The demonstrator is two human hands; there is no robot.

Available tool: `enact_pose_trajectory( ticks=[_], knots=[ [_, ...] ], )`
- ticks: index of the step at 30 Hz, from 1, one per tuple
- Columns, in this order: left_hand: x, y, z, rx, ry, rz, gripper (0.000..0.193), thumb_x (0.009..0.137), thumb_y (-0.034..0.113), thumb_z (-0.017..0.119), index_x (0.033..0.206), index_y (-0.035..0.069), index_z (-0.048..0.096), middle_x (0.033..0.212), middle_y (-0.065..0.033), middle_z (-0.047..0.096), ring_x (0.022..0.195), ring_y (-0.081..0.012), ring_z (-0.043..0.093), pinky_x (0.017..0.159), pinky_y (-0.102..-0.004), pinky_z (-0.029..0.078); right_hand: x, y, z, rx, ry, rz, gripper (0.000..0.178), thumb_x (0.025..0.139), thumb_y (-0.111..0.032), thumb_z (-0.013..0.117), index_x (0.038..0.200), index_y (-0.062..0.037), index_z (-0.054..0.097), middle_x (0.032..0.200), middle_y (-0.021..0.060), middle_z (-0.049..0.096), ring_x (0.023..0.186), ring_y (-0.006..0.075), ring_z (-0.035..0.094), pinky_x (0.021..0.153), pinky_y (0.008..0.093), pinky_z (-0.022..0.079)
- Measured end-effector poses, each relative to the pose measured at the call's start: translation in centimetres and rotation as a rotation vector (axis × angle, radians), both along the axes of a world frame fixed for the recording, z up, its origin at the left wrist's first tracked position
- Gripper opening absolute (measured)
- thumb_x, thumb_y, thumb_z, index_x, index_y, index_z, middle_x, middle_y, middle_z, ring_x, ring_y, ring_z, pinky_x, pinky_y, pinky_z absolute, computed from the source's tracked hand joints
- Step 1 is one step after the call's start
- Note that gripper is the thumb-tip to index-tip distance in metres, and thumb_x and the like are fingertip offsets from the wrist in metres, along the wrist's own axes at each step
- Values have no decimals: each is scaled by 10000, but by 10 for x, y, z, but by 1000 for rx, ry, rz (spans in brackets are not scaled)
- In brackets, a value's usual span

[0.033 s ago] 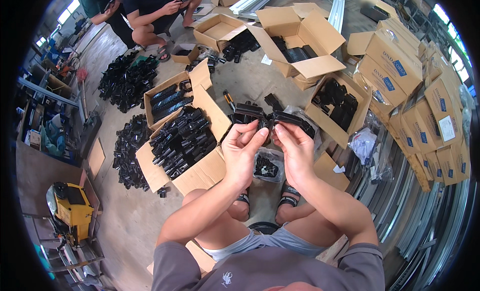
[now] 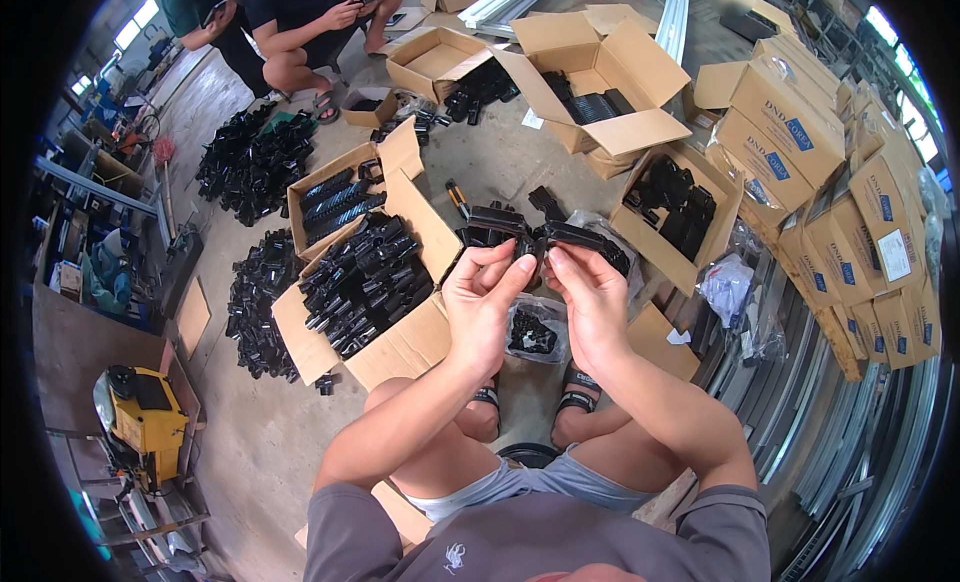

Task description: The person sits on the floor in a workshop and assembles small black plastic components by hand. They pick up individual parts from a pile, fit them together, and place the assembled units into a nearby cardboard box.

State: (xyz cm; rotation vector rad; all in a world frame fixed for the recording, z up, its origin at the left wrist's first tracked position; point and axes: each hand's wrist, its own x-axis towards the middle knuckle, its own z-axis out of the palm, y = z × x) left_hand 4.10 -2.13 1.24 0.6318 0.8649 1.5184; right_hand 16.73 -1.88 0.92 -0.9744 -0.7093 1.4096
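My left hand (image 2: 482,300) is closed, thumb and fingers pinching a glossy black elongated part (image 2: 498,220). With a similar pinch, my right hand (image 2: 590,300) grips a second black elongated part (image 2: 582,239). The inner ends of the two parts come together between my thumbs; whether they are joined cannot be made out. Below my hands, between my feet, a clear plastic-lined container (image 2: 536,330) holds small black pieces. More black parts lie on the floor just beyond my fingers, partly hidden by what I hold.
To the left an open carton (image 2: 425,339) is packed with black parts, beside loose heaps (image 2: 255,162). Another open carton (image 2: 712,207) stands right, before stacked closed boxes (image 2: 780,132). Metal profiles (image 2: 830,452) lie at lower right. Two people (image 2: 300,27) sit far left, holding phones.
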Motion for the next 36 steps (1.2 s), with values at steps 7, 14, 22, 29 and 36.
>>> enact_pose_trajectory(
  ticks=[7,14,22,29,36],
  knots=[
    [-1,0,1,-74,-42,-13,192,900,-12,697,1069,41,623,1043,-101,722,907,-115,684,779,-242,552,0,0,2,4,50,-3,231,923,-87,700,1127,15,668,1060,76,709,968,110,646,866,260,492],
    [-2,1,-3,-50,-12,-26,197,900,-13,696,1074,45,624,1052,-97,721,908,-120,683,789,-257,550,-2,0,5,15,-1,-19,211,929,-112,701,1107,-3,674,1045,57,706,977,102,642,884,266,493],
    [6,3,-9,-2,54,1,191,893,-41,691,1060,17,618,1040,-126,715,931,-139,677,839,-270,546,-1,0,1,-131,130,-7,211,951,-202,682,1102,-60,647,1014,7,680,878,76,605,757,236,457],
    [11,5,-15,45,109,17,162,894,-51,683,1037,9,634,1045,-121,714,922,-137,680,825,-261,565,-4,1,0,-136,30,-31,243,975,-237,649,1141,-61,625,1014,-7,667,876,68,584,765,234,447],
    [11,1,-13,-5,66,4,173,885,-34,710,1038,-2,634,1028,-118,717,930,-115,667,817,-248,539,-3,-2,1,-105,65,-56,199,960,-188,669,1108,-57,648,976,-4,682,866,72,595,757,236,450]
  ],
)
